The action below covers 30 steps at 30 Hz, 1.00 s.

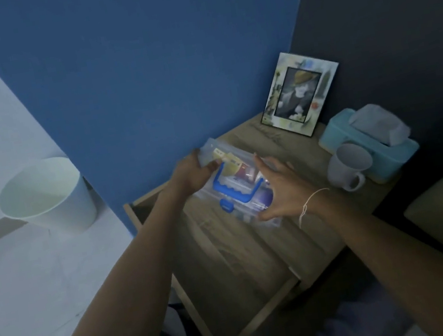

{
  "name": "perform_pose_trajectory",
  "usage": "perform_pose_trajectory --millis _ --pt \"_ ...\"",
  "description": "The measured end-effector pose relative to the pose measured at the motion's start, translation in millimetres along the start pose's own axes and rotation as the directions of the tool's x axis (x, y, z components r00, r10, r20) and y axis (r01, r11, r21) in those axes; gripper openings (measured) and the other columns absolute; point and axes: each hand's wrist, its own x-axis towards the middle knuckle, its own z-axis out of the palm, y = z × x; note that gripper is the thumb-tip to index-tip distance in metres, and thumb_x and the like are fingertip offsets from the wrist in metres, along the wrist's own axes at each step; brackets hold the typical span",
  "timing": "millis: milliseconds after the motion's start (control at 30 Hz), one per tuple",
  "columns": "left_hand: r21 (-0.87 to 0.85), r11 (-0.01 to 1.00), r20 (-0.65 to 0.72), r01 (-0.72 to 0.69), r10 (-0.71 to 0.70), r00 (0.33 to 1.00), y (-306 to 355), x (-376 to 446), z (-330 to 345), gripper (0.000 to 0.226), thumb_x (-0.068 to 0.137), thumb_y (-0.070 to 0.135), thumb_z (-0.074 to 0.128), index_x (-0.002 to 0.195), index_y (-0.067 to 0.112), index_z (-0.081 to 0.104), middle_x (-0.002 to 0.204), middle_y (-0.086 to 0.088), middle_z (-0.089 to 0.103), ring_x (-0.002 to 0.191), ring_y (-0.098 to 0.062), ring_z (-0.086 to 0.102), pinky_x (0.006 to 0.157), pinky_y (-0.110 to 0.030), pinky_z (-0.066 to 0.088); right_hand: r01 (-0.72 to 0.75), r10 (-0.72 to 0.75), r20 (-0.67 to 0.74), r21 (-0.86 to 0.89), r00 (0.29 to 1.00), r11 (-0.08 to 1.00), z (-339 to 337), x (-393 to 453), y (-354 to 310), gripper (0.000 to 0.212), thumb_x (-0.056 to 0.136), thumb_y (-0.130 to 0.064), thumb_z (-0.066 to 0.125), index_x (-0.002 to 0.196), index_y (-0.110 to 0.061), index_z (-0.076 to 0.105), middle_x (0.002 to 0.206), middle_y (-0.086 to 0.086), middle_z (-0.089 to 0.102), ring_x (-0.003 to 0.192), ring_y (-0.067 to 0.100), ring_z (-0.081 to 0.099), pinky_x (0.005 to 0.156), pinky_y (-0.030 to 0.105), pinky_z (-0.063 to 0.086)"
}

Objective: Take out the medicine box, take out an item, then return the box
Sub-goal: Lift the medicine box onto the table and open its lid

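A blue wall stands behind a small light-brown wooden bedside table [241, 138], and the room is dim. The table's wooden drawer [231, 268] is pulled open toward the person. Both hands hold a clear plastic medicine box with a blue handle and a blue latch [236, 185] up in the air, over the open drawer and the front edge of the table top. The left hand [193, 174] grips the far short end of the box. The right hand [282, 190] is spread wide and clamps the near side and corner. So the hands are apart, with the box between them. The long way of the box runs from far-left to near-right, and it tips a little. The lid looks shut, with small packs inside, but it is blurry. I think the box should next go down flat on the table top, which is just to the right, nearer the right hand. A framed picture [300, 93], a pale blue tissue box [368, 143] and a white mug [349, 165] stand there, so the free spot is in front. A white bin [46, 197] sits on the floor, well apart.
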Motion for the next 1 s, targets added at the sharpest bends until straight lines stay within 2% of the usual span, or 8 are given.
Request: perform_pose_trajectory --millis 267,367,433,533,633,767,867,1000 --pt "0.022 1.000 0.042 0.004 -0.005 0.999 -5.6 5.3 25.3 0.078 0.087 0.056 0.052 0.144 0.007 0.029 0.143 -0.018 0.047 0.129 -0.034 0.047 0.103 -0.037 0.039 -0.014 0.011 0.080 0.043 0.997 0.999 -2.3 5.8 23.9 0.134 0.052 -0.057 0.077 0.149 -0.034 -0.013 0.161 -0.005 -0.003 0.147 0.031 0.006 0.116 0.050 0.025" --pt "0.091 0.996 0.065 -0.013 0.008 0.998 0.4 4.1 27.7 0.077 0.093 0.053 0.044 0.147 0.004 0.019 0.152 -0.020 0.033 0.138 -0.034 0.034 0.111 -0.041 0.031 -0.036 0.031 0.117 0.041 0.993 0.998 -6.3 7.0 24.9 0.135 0.055 -0.057 0.079 0.148 -0.035 -0.015 0.161 -0.004 -0.012 0.148 0.030 -0.004 0.118 0.051 0.019" --pt "0.237 0.970 0.015 -0.058 0.057 0.998 4.2 -5.8 30.6 0.072 0.097 0.050 0.033 0.149 0.005 0.011 0.159 -0.016 0.014 0.146 -0.033 0.015 0.118 -0.046 0.016 -0.098 0.098 0.116 -0.009 0.988 0.995 -4.1 3.3 21.1 0.131 0.060 -0.058 0.077 0.148 -0.031 -0.016 0.159 -0.001 -0.022 0.146 0.031 -0.018 0.117 0.058 0.012" --pt "0.435 0.863 -0.080 -0.256 0.320 0.944 1.5 -32.1 40.5 0.060 0.101 0.039 0.022 0.150 0.008 0.008 0.161 -0.011 0.004 0.149 -0.029 -0.001 0.119 -0.043 -0.001 -0.156 0.148 -0.114 -0.066 0.982 0.985 25.6 -11.5 8.6 0.108 0.079 -0.058 0.059 0.150 -0.017 -0.011 0.160 0.008 -0.017 0.145 0.027 -0.019 0.118 0.056 0.000" --pt "0.498 0.775 -0.029 -0.389 0.463 0.886 -8.5 -56.1 51.5 0.055 0.102 0.034 0.022 0.150 0.010 0.009 0.160 -0.006 0.005 0.148 -0.021 0.000 0.121 -0.036 -0.004 -0.153 0.171 -0.351 0.079 0.921 0.985 61.6 -28.2 -5.0 0.080 0.093 -0.054 0.034 0.147 -0.013 -0.008 0.161 0.008 -0.004 0.146 0.018 -0.012 0.121 0.042 0.002" --pt "0.495 0.771 -0.025 -0.401 0.474 0.880 -15.3 -52.0 57.6 0.055 0.101 0.036 0.020 0.149 0.013 0.005 0.156 0.002 -0.003 0.145 -0.013 -0.006 0.117 -0.028 -0.011 -0.118 0.175 -0.492 0.145 0.853 0.982 78.3 -20.3 -4.5 0.064 0.097 -0.048 0.024 0.144 -0.017 -0.006 0.160 0.004 0.002 0.146 0.014 -0.008 0.121 0.042 0.011" --pt "0.477 0.785 -0.021 -0.394 0.459 0.888 -11.2 -35.6 59.6 0.055 0.102 0.035 0.024 0.150 0.011 0.011 0.160 -0.005 0.008 0.148 -0.016 0.002 0.118 -0.029 -0.008 -0.111 0.175 -0.522 0.152 0.835 0.982 75.4 -4.6 3.6 0.068 0.095 -0.052 0.018 0.148 -0.013 0.004 0.160 0.006 0.009 0.146 0.014 -0.005 0.120 0.038 0.011" --pt "0.465 0.804 -0.034 -0.371 0.435 0.900 -6.4 -12.3 59.4 0.055 0.102 0.033 0.028 0.150 0.009 0.015 0.160 -0.009 0.015 0.148 -0.021 0.010 0.121 -0.034 -0.001 -0.088 0.141 -0.528 0.124 0.838 0.988 65.0 23.8 18.4 0.069 0.096 -0.052 0.022 0.150 -0.010 0.011 0.161 0.007 0.012 0.145 0.012 -0.007 0.118 0.033 0.005"
